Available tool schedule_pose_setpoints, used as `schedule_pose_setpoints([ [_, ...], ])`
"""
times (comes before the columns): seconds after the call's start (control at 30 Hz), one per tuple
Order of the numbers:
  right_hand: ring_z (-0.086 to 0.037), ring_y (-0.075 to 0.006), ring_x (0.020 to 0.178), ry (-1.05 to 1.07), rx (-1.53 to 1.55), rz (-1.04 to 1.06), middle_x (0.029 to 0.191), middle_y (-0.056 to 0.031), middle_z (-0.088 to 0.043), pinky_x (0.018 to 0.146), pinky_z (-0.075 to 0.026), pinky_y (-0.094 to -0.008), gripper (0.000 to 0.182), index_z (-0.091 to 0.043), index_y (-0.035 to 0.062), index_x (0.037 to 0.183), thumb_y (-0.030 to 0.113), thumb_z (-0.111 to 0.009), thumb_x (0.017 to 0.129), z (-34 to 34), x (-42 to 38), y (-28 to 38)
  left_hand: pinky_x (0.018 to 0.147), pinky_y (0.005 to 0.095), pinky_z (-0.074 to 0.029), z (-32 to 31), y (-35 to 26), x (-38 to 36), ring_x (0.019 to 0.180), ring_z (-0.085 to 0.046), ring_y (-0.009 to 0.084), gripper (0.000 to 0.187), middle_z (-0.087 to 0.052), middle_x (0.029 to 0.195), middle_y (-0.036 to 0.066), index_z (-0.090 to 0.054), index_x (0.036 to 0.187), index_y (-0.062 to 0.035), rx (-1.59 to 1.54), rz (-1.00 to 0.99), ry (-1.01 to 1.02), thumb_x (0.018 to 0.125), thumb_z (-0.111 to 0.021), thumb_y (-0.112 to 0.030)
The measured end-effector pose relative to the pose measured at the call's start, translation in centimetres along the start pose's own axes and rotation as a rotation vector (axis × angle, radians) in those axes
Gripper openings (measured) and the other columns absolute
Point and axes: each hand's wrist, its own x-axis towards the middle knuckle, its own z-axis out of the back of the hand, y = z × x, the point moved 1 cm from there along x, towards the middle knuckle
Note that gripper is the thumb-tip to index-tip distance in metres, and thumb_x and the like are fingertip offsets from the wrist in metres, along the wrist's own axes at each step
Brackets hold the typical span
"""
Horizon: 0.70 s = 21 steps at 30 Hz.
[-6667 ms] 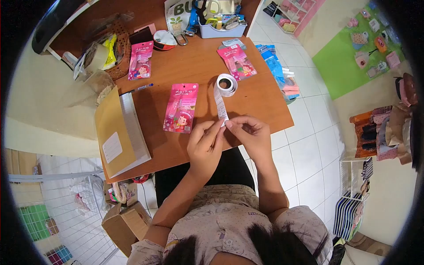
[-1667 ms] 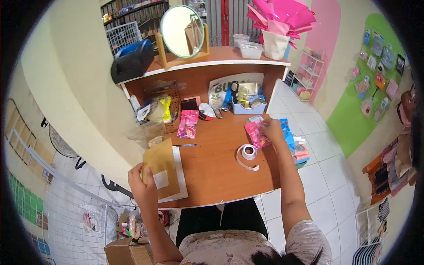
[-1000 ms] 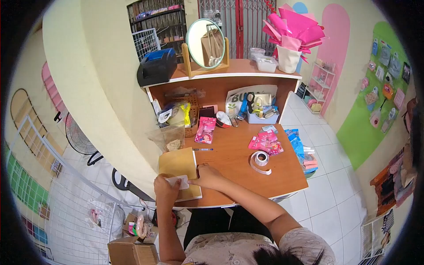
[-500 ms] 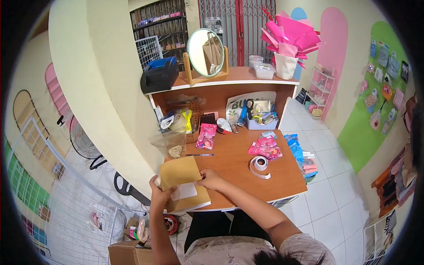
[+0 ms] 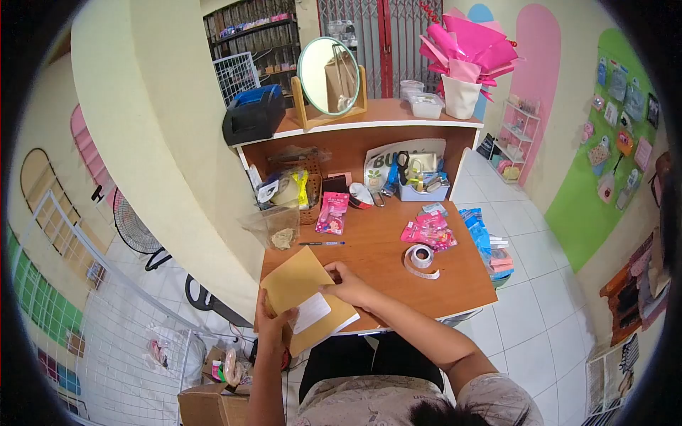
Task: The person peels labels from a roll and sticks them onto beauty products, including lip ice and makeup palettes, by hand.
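Observation:
A tan-covered notebook [image 5: 298, 277] with a white label [image 5: 311, 313] on its cover is tilted at the front left of the desk, its lower part over the edge. White page edges show along its lower right side. My left hand [image 5: 273, 316] grips its left side, thumb on the cover near the label and fingers behind. At the upper right edge, my right hand [image 5: 347, 285] holds the notebook with its thumb by the label; some fingertips are hidden. A pen [image 5: 322, 243] lies just beyond the notebook.
Pink packets [image 5: 430, 231] and a label roll [image 5: 421, 257] lie on the desk's right. Another pink packet [image 5: 332, 213] stands by a woven basket [image 5: 310, 206]. A round mirror [image 5: 328, 75] tops the shelf. A pillar [image 5: 177, 142] borders the left side.
The notebook has turned clockwise and shifted slightly right and toward me, with both hands still on it. The view has moved slightly.

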Motion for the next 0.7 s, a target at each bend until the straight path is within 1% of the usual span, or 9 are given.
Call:
schedule_pose_setpoints([
  [0.07,-0.053,-0.0244,0.118,0.001,0.09,-0.062,0.125,-0.0166,-0.055,0.096,-0.045,-0.0351,0.057,-0.043,0.0004,0.13,0.018,-0.073,0.085,0.3,-0.4,0.3,0.099,0.0398,-0.048,-0.7,-0.1,-0.3,0.125,-0.05,0.0296,0.099,-0.044,0.14,0.016,-0.017,0.152,-0.0107,-0.006,0.024,0.011,0.07,-0.062,0.021],
  [0.13,-0.051,-0.0242,0.122,-0.006,0.146,-0.106,0.129,-0.0173,-0.053,0.102,-0.041,-0.0339,0.061,-0.038,-0.0019,0.135,0.014,-0.071,0.087,-0.1,-2.2,2.3,0.099,0.0389,-0.048,-1.2,0.2,-0.4,0.124,-0.05,0.0292,0.099,-0.041,0.142,0.017,-0.016,0.152,-0.0111,0.008,0.013,0.014,0.072,-0.064,0.019],
  [0.23,-0.053,-0.0218,0.121,-0.124,0.352,-0.013,0.133,-0.0159,-0.052,0.103,-0.042,-0.0329,0.064,-0.033,-0.0019,0.143,0.009,-0.067,0.089,0.0,-3.4,2.3,0.099,0.0377,-0.048,-2.2,-0.3,-0.4,0.125,-0.05,0.0284,0.096,-0.039,0.143,0.017,-0.015,0.152,-0.0109,0.01,0.015,0.074,0.075,-0.064,0.017],
  [0.33,-0.054,-0.0184,0.121,0.008,0.45,0.04,0.136,-0.0134,-0.052,0.101,-0.044,-0.0311,0.063,-0.032,-0.0001,0.146,0.005,-0.063,0.092,2.4,-4.1,3.1,0.1,0.0367,-0.047,-4.5,-1.8,0.1,0.127,-0.048,0.0271,0.088,-0.04,0.145,0.016,-0.019,0.152,-0.0105,0.078,-0.017,0.165,0.079,-0.062,0.014],
  [0.47,-0.061,-0.0174,0.113,-0.027,0.537,0.111,0.132,-0.0116,-0.057,0.095,-0.05,-0.0302,0.056,-0.038,0.0022,0.145,0.004,-0.059,0.093,5.4,-5.9,5.7,0.1,0.0355,-0.046,-8.1,-3.9,1.1,0.128,-0.048,0.0242,0.073,-0.041,0.145,0.016,-0.024,0.15,-0.0077,0.129,-0.047,0.32,0.088,-0.061,0.002],
  [0.53,-0.06,-0.0175,0.112,-0.076,0.541,0.139,0.13,-0.0106,-0.058,0.094,-0.05,-0.031,0.055,-0.04,0.0028,0.143,0.004,-0.06,0.092,7.1,-6.4,6.5,0.095,0.0337,-0.049,-9.8,-5.0,2.1,0.123,-0.051,0.0229,0.071,-0.044,0.14,0.016,-0.023,0.15,-0.0069,0.247,-0.066,0.369,0.09,-0.061,-0.005],
  [0.6,-0.061,-0.0168,0.11,-0.133,0.568,0.171,0.127,-0.0102,-0.06,0.092,-0.052,-0.0311,0.052,-0.042,0.0032,0.141,0.004,-0.06,0.093,9.0,-7.0,7.3,0.089,0.0329,-0.051,-11.5,-6.9,3.1,0.117,-0.054,0.0215,0.066,-0.048,0.134,0.015,-0.027,0.148,-0.0059,0.459,-0.173,0.373,0.093,-0.062,-0.012],
  [0.67,-0.062,-0.0179,0.11,-0.23,0.527,0.196,0.128,-0.0112,-0.059,0.092,-0.052,-0.0304,0.054,-0.04,0.0027,0.143,0.004,-0.059,0.093,10.9,-8.0,9.1,0.085,0.0329,-0.052,-13.7,-9.8,3.9,0.112,-0.057,0.02,0.057,-0.053,0.127,0.015,-0.037,0.144,-0.0046,0.758,-0.373,0.322,0.095,-0.061,-0.018],
  [0.7,-0.063,-0.0185,0.11,-0.277,0.507,0.208,0.129,-0.0117,-0.059,0.092,-0.052,-0.0301,0.055,-0.039,0.0024,0.144,0.005,-0.059,0.093,11.9,-8.5,10.2,0.087,0.0344,-0.051,-15.0,-11.8,4.6,0.112,-0.057,0.0223,0.053,-0.054,0.125,0.016,-0.042,0.14,-0.0043,0.838,-0.632,0.313,0.094,-0.062,-0.02],
])
